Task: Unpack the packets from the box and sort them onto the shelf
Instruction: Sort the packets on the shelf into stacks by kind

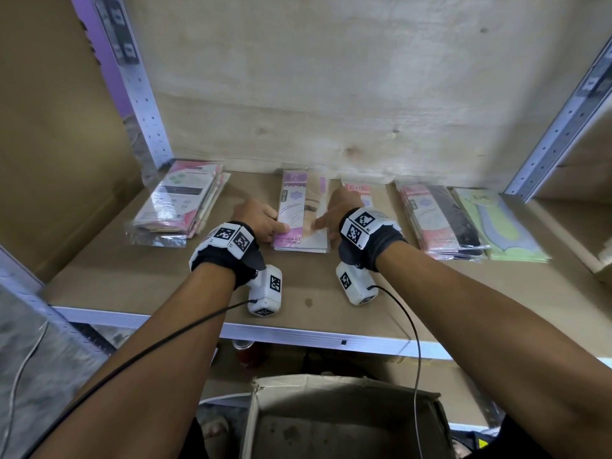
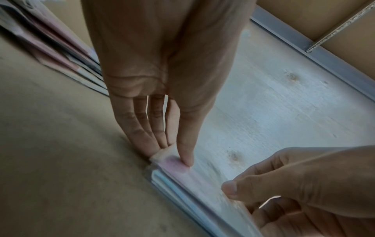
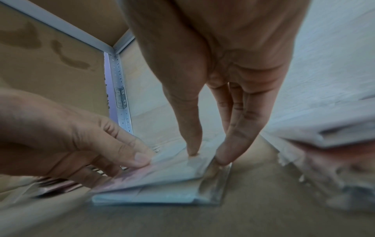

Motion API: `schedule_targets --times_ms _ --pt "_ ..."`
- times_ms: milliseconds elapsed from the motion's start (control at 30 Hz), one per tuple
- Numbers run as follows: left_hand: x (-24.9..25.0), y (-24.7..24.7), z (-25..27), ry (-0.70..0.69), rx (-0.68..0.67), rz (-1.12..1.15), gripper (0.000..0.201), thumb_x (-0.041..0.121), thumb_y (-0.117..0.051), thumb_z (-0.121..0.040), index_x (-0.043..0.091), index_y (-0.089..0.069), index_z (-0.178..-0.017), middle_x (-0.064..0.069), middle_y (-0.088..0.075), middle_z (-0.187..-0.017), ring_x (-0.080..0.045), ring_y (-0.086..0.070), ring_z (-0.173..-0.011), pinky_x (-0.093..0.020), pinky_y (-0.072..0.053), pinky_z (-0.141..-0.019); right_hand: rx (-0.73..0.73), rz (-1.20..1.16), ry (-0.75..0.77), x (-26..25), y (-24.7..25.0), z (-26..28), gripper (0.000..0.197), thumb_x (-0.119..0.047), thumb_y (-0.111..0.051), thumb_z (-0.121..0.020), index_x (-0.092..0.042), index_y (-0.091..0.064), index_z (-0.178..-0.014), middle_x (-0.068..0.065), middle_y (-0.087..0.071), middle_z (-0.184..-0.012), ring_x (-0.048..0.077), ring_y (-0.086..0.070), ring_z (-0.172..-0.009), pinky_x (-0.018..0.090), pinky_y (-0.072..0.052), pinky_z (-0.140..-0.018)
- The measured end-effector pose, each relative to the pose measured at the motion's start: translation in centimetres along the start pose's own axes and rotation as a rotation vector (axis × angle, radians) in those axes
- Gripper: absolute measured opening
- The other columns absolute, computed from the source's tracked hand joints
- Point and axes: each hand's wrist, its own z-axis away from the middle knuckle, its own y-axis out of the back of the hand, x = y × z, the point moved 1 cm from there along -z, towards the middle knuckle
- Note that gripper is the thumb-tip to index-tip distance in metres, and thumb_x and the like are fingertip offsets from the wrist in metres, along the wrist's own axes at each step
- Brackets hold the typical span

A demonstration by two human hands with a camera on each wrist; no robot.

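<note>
Head view places the stack of packets (image 1: 300,213) at the middle of the shelf board (image 1: 298,293), lying flat, its far end near the back panel (image 1: 364,94). I use this stack as the landmark.

Handling, as I judge it: the packets are thin, light, flat sleeves of glossy film. The film looks slippery, so the upper packets are likely to slide off the lower ones if pushed from one side only. Each packet should flex if lifted by a corner. The contents do not appear fragile. The best hold is on the two long edges, squeezed from both sides, with a thumb on top to stop sliding.

Grip state: my left hand (image 1: 261,220) pinches the left long edge of the stack, thumb pressing on the top face, fingers against the side. My right hand (image 1: 334,213) does the same on the right long edge, thumb on top, fingers nearly straight at the edge. Both grips are narrow, only as thick as the stack.

Left of the stack lies a fanned pink pile (image 1: 178,207), well apart. Just right of it a pink packet (image 1: 359,190) shows behind my right hand; further right sit a dark pile (image 1: 443,220) and a green pile (image 1: 496,223), touching each other. Below the shelf edge, nearest me, stands the open box (image 1: 344,422); I see no packets in the part of it that shows.
</note>
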Motion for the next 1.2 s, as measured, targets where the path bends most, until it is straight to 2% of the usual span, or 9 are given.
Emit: schedule_targets --times_ms 167,267,367,500,600,733,833,1067,1200 --pt "-0.2 1.0 -0.3 -0.067 0.038 -0.034 0.03 0.026 -0.084 -0.077 0.026 -0.056 -0.065 -0.011 -0.069 -0.087 -0.023 -0.06 -0.075 -0.04 -0.057 -0.077 0.032 0.022 0.025 0.3 0.3 0.0 0.083 -0.028 -0.089 -0.067 0.0 -0.045 -0.132 0.014 -0.061 -0.117 0.029 -0.062 -0.099 0.034 -0.048 -0.07" --pt "-0.1 2.8 -0.4 -0.138 0.122 -0.034 0.018 0.033 -0.077 -0.083 0.023 -0.062 -0.081 -0.003 -0.053 -0.095 -0.018 -0.052 -0.094 -0.028 -0.038 -0.083 0.072 0.055 0.081 -0.2 1.1 0.2 0.072 -0.031 -0.084 -0.073 -0.003 -0.046 -0.127 0.012 -0.057 -0.121 0.027 -0.058 -0.101 0.033 -0.045 -0.072" --pt "-0.3 5.7 -0.5 -0.126 0.305 -0.045 0.038 0.032 -0.075 -0.084 0.011 -0.072 -0.116 -0.004 -0.062 -0.134 -0.02 -0.054 -0.127 -0.025 -0.036 -0.105 0.079 0.044 0.144 -1.4 1.7 0.6 0.061 -0.031 -0.077 -0.08 -0.006 -0.046 -0.126 0.012 -0.054 -0.123 0.026 -0.055 -0.1 0.034 -0.046 -0.073" --pt "-1.4 9.4 0.1 -0.111 0.473 -0.075 0.02 0.028 -0.07 -0.087 0.014 -0.076 -0.1 -0.001 -0.069 -0.101 -0.023 -0.062 -0.101 -0.025 -0.042 -0.087 0.088 0.078 0.278 -4.0 1.2 1.1 0.042 -0.028 -0.066 -0.087 -0.009 -0.057 -0.123 0.011 -0.059 -0.125 0.03 -0.057 -0.113 0.033 -0.048 -0.09" --pt "-3.2 12.0 0.4 -0.057 0.574 -0.055 0.022 0.018 -0.069 -0.085 0.007 -0.077 -0.103 -0.007 -0.072 -0.11 -0.028 -0.063 -0.108 -0.033 -0.048 -0.097 0.024 -0.051 0.349 -6.9 -0.6 1.3 0.03 -0.024 -0.066 -0.085 -0.012 -0.064 -0.113 0.008 -0.066 -0.116 0.028 -0.064 -0.104 0.029 -0.051 -0.084" --pt "-5.6 14.6 0.9 0.025 0.584 -0.137 0.034 0.023 -0.064 -0.083 0.001 -0.073 -0.107 -0.017 -0.071 -0.108 -0.034 -0.064 -0.101 -0.035 -0.049 -0.092 -0.199 -0.321 0.371 -10.7 -3.6 1.5 0.01 -0.003 -0.065 -0.084 -0.011 -0.06 -0.086 0.012 -0.067 -0.087 0.031 -0.071 -0.081 0.045 -0.06 -0.082" --pt "-6.6 15.8 1.0 0.103 0.548 -0.25 0.032 0.025 -0.062 -0.089 -0.001 -0.071 -0.105 -0.022 -0.07 -0.11 -0.039 -0.064 -0.103 -0.037 -0.048 -0.087 -0.334 -0.456 0.338 -13.0 -6.0 1.7 0.029 0.01 -0.053 -0.085 -0.014 -0.047 -0.07 0.016 -0.051 -0.075 0.028 -0.057 -0.066 0.039 -0.057 -0.066" --pt "-7.1 15.8 1.4 0.105 0.436 -0.282 0.029 0.02 -0.062 -0.09 -0.005 -0.072 -0.1 -0.021 -0.072 -0.104 -0.036 -0.066 -0.097 -0.03 -0.041 -0.071 -0.429 -0.725 0.211 -15.3 -10.5 1.9 0.013 -0.003 -0.064 -0.092 0.005 -0.059 -0.101 0.021 -0.062 -0.084 0.024 -0.063 -0.056 0.033 -0.06 -0.054" --pt "-7.2 15.7 1.5 0.115 0.44 -0.208 0.024 0.012 -0.059 -0.089 -0.006 -0.072 -0.098 -0.015 -0.071 -0.093 -0.028 -0.063 -0.082 -0.03 -0.044 -0.071 -0.363 -0.713 0.214 -14.9 -10.7 1.5 0.021 0.001 -0.07 -0.087 -0.007 -0.052 -0.078 0.01 -0.058 -0.072 0.018 -0.06 -0.052 0.033 -0.056 -0.055"
